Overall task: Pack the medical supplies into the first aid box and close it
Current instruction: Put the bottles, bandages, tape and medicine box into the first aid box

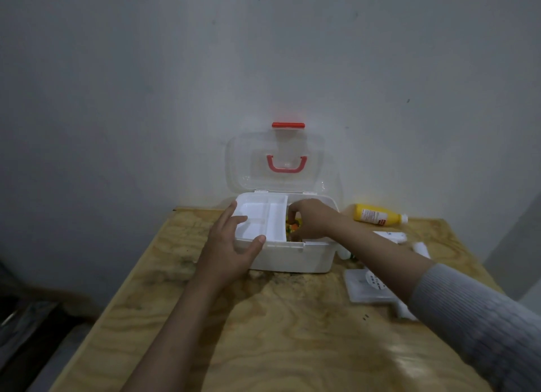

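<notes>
A white first aid box (292, 257) stands open on the wooden table, its clear lid (275, 163) with a red handle leaning back against the wall. A white divided tray (263, 216) covers the box's left half. My left hand (231, 245) grips the box's front left corner and the tray edge. My right hand (310, 220) reaches down into the open right half, fingers curled over small orange and green items (292, 226); what they grasp is hidden.
A yellow bottle (377, 215) lies on its side right of the box. White packets (392, 236) and a flat clear pouch (366, 286) lie under and beside my right forearm. The table (263, 333) ends at the wall behind and drops off on the left.
</notes>
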{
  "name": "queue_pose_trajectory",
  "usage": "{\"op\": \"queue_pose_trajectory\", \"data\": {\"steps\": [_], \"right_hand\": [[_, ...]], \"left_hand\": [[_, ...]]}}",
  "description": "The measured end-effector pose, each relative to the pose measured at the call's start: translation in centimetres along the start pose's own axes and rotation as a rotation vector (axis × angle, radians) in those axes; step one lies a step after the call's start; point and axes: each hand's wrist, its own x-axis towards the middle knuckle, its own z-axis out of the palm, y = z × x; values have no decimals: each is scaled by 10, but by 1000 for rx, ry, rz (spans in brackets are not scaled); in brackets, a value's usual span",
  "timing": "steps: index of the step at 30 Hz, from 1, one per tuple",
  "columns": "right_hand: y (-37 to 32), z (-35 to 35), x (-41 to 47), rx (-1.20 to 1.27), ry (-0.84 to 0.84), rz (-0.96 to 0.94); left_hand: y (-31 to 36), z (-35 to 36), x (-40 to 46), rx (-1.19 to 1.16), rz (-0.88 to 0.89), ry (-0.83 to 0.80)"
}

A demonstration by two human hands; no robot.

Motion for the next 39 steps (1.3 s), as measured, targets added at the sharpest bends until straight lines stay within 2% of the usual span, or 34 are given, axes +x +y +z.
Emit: {"op": "queue_pose_trajectory", "data": {"steps": [5, 9, 12, 17, 21, 31, 39], "right_hand": [[6, -19, -8, 52, -58, 43], [16, -63, -40, 158, 109, 56], [37, -83, -76, 173, 174, 76], [87, -68, -135, 8, 13, 178], [116, -39, -167, 53, -40, 232], [128, -12, -170, 92, -88, 166], [126, -32, -176, 165, 109, 37]], "left_hand": [[-1, 1, 0, -8, 11, 12], [-1, 1, -1, -33, 11, 15], [0, 1, -1, -64, 25, 28], [-1, 2, -2, -96, 48, 48], [2, 3, -2, -81, 62, 60], [6, 2, -5, -72, 71, 68], [6, 1, -5, -59, 65, 60]]}}
